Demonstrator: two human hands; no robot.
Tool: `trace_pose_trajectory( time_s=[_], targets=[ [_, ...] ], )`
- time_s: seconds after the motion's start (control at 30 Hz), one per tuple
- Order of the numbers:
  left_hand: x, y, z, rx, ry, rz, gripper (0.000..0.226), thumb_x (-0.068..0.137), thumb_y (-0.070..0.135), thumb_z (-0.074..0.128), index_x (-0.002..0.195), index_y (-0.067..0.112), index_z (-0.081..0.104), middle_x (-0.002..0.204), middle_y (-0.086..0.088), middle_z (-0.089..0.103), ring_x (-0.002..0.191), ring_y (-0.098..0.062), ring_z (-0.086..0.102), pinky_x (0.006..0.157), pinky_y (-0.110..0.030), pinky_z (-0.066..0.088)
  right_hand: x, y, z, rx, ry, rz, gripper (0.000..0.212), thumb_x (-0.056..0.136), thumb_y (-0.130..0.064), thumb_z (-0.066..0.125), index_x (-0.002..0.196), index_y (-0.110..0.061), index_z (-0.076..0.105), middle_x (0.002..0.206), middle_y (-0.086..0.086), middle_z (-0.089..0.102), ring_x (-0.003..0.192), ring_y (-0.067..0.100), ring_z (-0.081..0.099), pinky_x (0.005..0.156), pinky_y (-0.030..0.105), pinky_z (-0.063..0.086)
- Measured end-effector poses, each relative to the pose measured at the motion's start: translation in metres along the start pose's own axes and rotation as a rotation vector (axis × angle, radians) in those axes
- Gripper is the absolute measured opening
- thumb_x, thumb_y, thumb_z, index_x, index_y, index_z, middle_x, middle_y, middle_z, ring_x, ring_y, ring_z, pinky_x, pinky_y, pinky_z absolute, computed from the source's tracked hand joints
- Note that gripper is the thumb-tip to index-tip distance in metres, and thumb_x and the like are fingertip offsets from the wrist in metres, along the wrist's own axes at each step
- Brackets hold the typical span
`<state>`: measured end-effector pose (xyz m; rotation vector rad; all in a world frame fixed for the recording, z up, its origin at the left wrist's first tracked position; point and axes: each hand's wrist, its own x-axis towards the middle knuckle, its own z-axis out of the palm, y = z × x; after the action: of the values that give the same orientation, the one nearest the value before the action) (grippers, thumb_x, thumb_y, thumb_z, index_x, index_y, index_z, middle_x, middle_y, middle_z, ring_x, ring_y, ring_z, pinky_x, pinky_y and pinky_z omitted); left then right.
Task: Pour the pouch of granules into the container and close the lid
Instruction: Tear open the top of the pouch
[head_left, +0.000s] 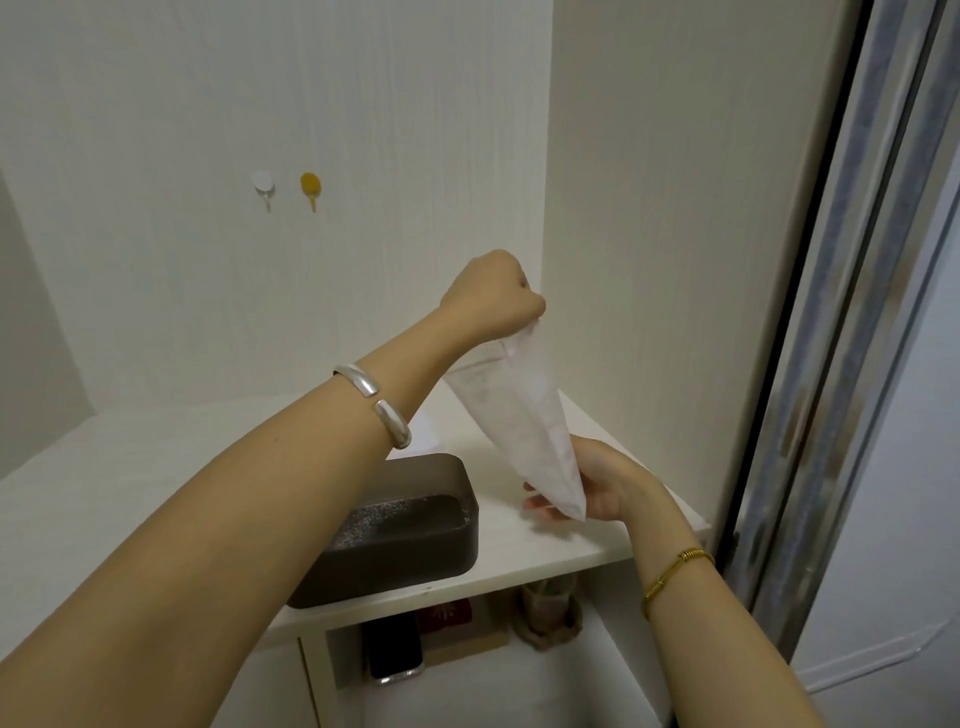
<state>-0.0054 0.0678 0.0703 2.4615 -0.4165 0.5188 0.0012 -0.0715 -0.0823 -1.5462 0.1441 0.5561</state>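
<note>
Two hands, left hand and right hand, each pinching a crinkled translucent pouch beside the rounded brown container

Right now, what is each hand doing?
Left hand: closed, pinching the upper end of the pouch.
Right hand: closed on the pouch's lower end.

Dim, soft light; wide-angle edge distortion

A home: white shelf nook, adhesive wall hooks, phone stored below.
</note>
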Motion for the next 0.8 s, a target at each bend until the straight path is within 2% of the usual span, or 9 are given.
trace_pose_trajectory(
  time_s=[0.1, 0.27, 0.4, 0.57, 0.7, 0.8],
  targets=[
    [-0.004, 0.006, -0.007, -0.032, 0.001, 0.022, 0.013, 0.073, 0.007, 0.054, 0.061, 0.008, 0.057, 0.054, -0.008, 0.035, 0.048, -0.018, 0.026, 0.048, -0.027, 0.021, 0.003, 0.004, 0.003, 0.195, -0.109, -0.021, 0.048, 0.090, -0.048, 0.051, 0.094, -0.004, 0.071, 0.087, 0.019, 0.071, 0.058, 0.026, 0.070, 0.042, 0.025, 0.056],
    [-0.010, 0.002, -0.021, -0.050, 0.031, 0.010, 0.015, 0.074, 0.009, 0.054, 0.060, 0.007, 0.058, 0.062, -0.013, 0.044, 0.058, -0.020, 0.034, 0.052, -0.028, 0.025, 0.006, 0.005, 0.011, 0.303, -0.163, -0.094, 0.049, 0.095, -0.047, 0.040, 0.091, -0.005, 0.065, 0.064, 0.013, 0.069, 0.037, 0.015, 0.059, 0.031, 0.015, 0.047],
    [-0.019, -0.008, -0.036, -0.101, 0.062, -0.020, 0.026, 0.073, 0.011, 0.057, 0.069, -0.014, 0.063, 0.060, -0.014, 0.051, 0.047, -0.019, 0.037, 0.048, -0.024, 0.028, 0.004, -0.002, 0.018, 0.222, -0.120, -0.121, 0.051, 0.095, -0.048, 0.042, 0.083, -0.006, 0.068, 0.059, 0.011, 0.068, 0.035, 0.013, 0.058, 0.030, 0.014, 0.045],
    [-0.027, -0.016, -0.046, -0.101, 0.082, -0.035, 0.029, 0.075, 0.014, 0.058, 0.068, -0.014, 0.060, 0.059, -0.013, 0.050, 0.035, -0.009, 0.034, 0.042, -0.019, 0.028, 0.007, -0.006, 0.026, 0.075, 0.009, -0.149, 0.053, 0.095, -0.050, 0.039, 0.084, -0.006, 0.065, 0.054, 0.005, 0.069, 0.030, 0.009, 0.053, 0.028, 0.012, 0.039],
    [-0.032, -0.018, -0.051, -0.122, 0.092, -0.047, 0.028, 0.076, 0.014, 0.059, 0.068, -0.013, 0.062, 0.052, -0.009, 0.050, 0.028, -0.005, 0.034, 0.032, -0.011, 0.026, 0.009, -0.006, 0.030, 0.148, -0.043, -0.129, 0.051, 0.094, -0.051, 0.042, 0.093, -0.006, 0.068, 0.066, 0.008, 0.074, 0.040, 0.013, 0.063, 0.032, 0.013, 0.045],
    [-0.034, -0.018, -0.051, -0.125, 0.088, -0.051, 0.027, 0.077, 0.014, 0.059, 0.069, -0.011, 0.064, 0.055, -0.010, 0.053, 0.030, -0.004, 0.037, 0.034, -0.011, 0.028, 0.009, -0.005, 0.033, 0.210, -0.104, -0.108, 0.045, 0.092, -0.048, 0.048, 0.092, -0.008, 0.068, 0.066, 0.010, 0.073, 0.046, 0.017, 0.067, 0.036, 0.015, 0.046]
  ],
)
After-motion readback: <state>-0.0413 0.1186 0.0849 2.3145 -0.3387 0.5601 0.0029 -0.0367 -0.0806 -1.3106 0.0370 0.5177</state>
